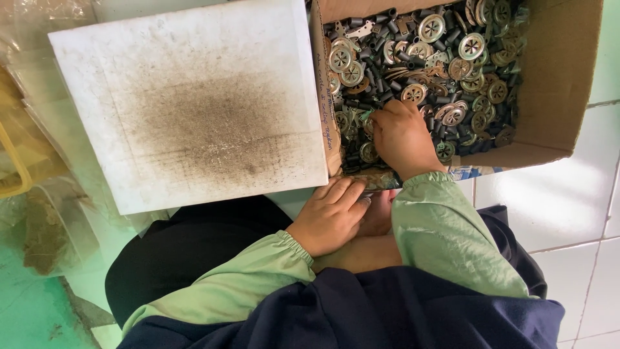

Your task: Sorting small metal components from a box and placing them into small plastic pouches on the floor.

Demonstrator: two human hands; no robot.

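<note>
The right hand (402,137) is down inside the cardboard box (555,77), just right of centre frame, its fingers curled into the heap of parts at the box's near left corner. It looks to be pinching something small between the fingertips, though they are buried among the pieces and I cannot tell which one. The left hand (330,216) lies below it, in the lower middle of the frame, palm down and loosely open, gripping nothing, with its fingertips reaching toward the bottom edge of the box.

Both arms wear pale green sleeves (445,226) with gathered cuffs, over dark navy clothing (387,310) that fills the bottom of the frame.

The box takes up the upper right and is full of round metal discs (471,46) with spoke-like cut-outs, mixed with short black tubes (381,84). Touching its left wall, a white board (187,103) spreads across the upper left, its middle smudged with dark grime. The floor of white tiles (568,207) shows at the right, and clear plastic bags (39,148) lie at the far left edge.
</note>
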